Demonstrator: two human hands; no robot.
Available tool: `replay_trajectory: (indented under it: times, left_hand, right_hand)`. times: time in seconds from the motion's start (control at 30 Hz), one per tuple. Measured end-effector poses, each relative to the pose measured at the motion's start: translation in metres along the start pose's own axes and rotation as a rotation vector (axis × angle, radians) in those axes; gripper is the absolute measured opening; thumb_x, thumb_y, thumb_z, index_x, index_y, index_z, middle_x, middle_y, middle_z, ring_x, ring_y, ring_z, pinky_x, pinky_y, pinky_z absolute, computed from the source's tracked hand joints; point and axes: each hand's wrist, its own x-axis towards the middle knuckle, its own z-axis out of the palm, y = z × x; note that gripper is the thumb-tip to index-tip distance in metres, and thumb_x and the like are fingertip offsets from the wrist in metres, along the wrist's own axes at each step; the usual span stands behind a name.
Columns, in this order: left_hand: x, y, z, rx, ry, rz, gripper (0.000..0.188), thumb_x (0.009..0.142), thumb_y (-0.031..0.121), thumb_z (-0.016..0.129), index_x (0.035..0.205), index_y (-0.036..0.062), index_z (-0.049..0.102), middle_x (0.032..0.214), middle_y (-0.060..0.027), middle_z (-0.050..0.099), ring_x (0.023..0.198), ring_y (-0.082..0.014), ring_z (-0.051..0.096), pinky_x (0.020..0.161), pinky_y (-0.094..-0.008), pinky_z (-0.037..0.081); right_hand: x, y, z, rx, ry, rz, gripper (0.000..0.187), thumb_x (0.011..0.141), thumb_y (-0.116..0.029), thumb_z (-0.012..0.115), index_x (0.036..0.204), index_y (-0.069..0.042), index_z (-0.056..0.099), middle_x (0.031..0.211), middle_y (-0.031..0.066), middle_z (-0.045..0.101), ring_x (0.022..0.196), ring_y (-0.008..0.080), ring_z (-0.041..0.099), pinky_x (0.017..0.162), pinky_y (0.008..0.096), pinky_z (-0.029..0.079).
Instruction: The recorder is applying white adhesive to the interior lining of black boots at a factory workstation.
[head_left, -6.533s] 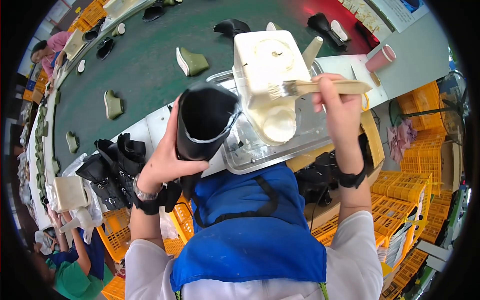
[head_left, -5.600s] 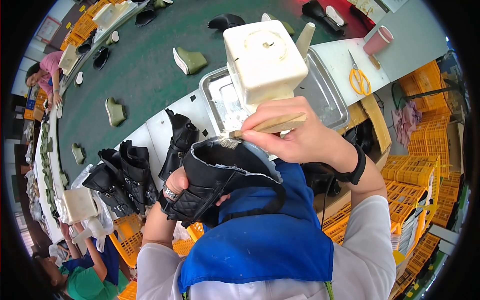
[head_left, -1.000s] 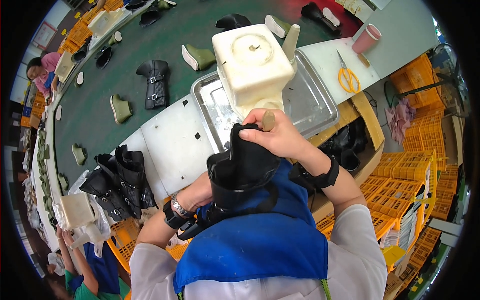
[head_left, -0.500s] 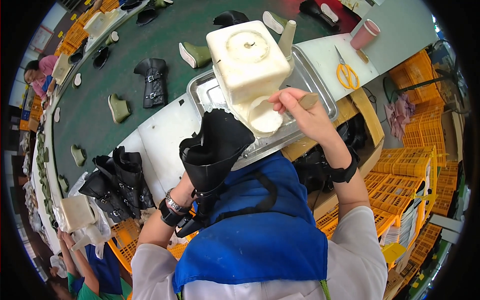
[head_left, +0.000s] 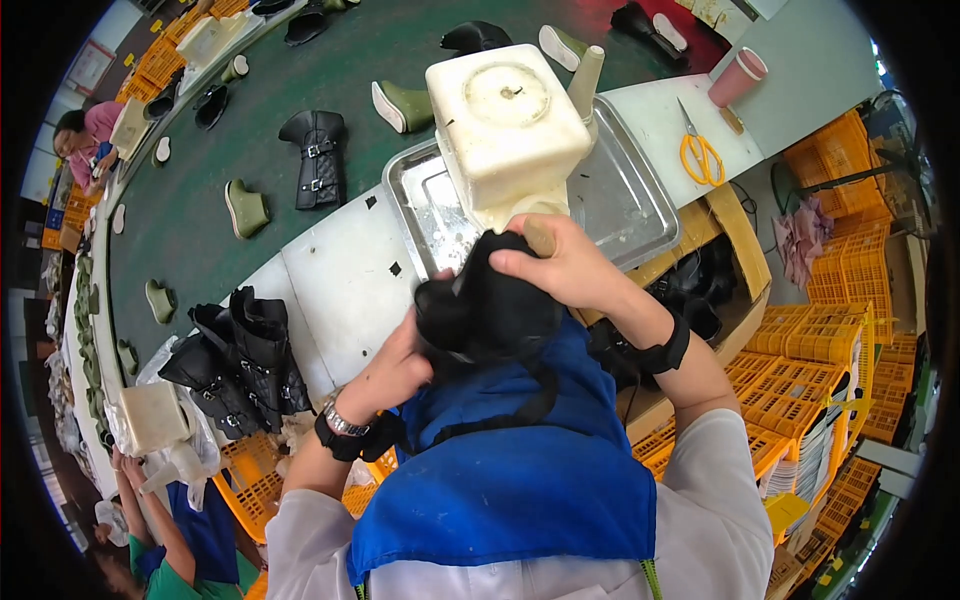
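As the blue apron bulges up nearest my camera, I see a black boot shaft just beyond it, blurred and held between both hands. The left hand is clamped on the shaft's left side. The right hand is closed round the wooden handle of a brush, its thumb against the shaft's upper edge; I cannot see the bristles.

Off to the right, below table height, I make out a cardboard box and stacked orange crates. On my left, several black buckled boots stand bunched together by the white tabletop. Past the hands, a metal tray bears a cream container; yellow-handled scissors and a pink cup sit to its right. Farther out, on a green surface, I find a buckled black boot lying near a green boot. At the far left, I see a person in pink.
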Motion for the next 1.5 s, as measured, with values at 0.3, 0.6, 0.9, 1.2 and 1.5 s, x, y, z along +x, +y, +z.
replay_trajectory:
  times: [0.3,0.6,0.9,1.2,1.5]
  left_hand:
    - [0.003,0.004,0.021,0.819,0.703,0.609,0.086,0.059,0.020,0.082,0.127,0.0000,0.032,0.102,-0.0179,0.060,0.086,-0.0304,0.063,0.071,-0.0328,0.052]
    - [-0.006,0.021,0.014,0.736,0.760,0.514,0.049,0.063,0.002,0.075,0.108,-0.0013,0.056,0.097,-0.0139,0.064,0.088,-0.0207,0.064,0.076,-0.0275,0.049]
    - [-0.012,0.030,-0.004,0.562,0.716,0.298,0.047,0.062,0.002,0.077,0.105,-0.0016,0.058,0.094,-0.0090,0.065,0.085,-0.0126,0.061,0.078,-0.0256,0.047]
    - [-0.014,0.034,-0.021,0.504,0.715,0.222,0.047,0.062,0.003,0.077,0.103,-0.0045,0.057,0.091,-0.0092,0.065,0.083,-0.0121,0.060,0.076,-0.0252,0.048]
    - [-0.006,0.037,-0.020,0.479,0.671,0.227,0.047,0.062,0.004,0.077,0.104,-0.0042,0.056,0.092,-0.0093,0.065,0.084,-0.0115,0.059,0.078,-0.0258,0.047]
  right_hand:
    - [0.009,0.000,0.024,0.331,0.163,0.050,0.018,0.083,-0.013,0.060,0.096,0.000,0.057,0.085,0.0017,0.060,0.076,0.0074,0.056,0.068,0.0221,0.046]
    - [0.006,-0.014,0.006,0.207,0.173,0.113,0.027,0.087,-0.027,0.055,0.092,-0.001,0.059,0.072,-0.0001,0.056,0.063,0.0060,0.049,0.057,0.0214,0.041]
    - [-0.016,0.000,-0.058,-0.263,0.247,-0.047,0.049,0.094,-0.043,0.032,0.080,-0.003,0.056,0.070,0.0008,0.052,0.065,0.0088,0.044,0.061,0.0230,0.038]
    - [-0.008,0.039,-0.050,-0.089,0.409,0.028,0.024,0.080,-0.022,0.064,0.070,0.000,0.060,0.063,0.0032,0.059,0.060,0.0077,0.052,0.055,0.0235,0.042]
    - [-0.010,0.036,-0.038,-0.463,0.301,0.015,0.021,0.077,-0.016,0.064,0.082,0.004,0.063,0.061,0.0132,0.060,0.053,0.0161,0.056,0.052,0.0277,0.043]
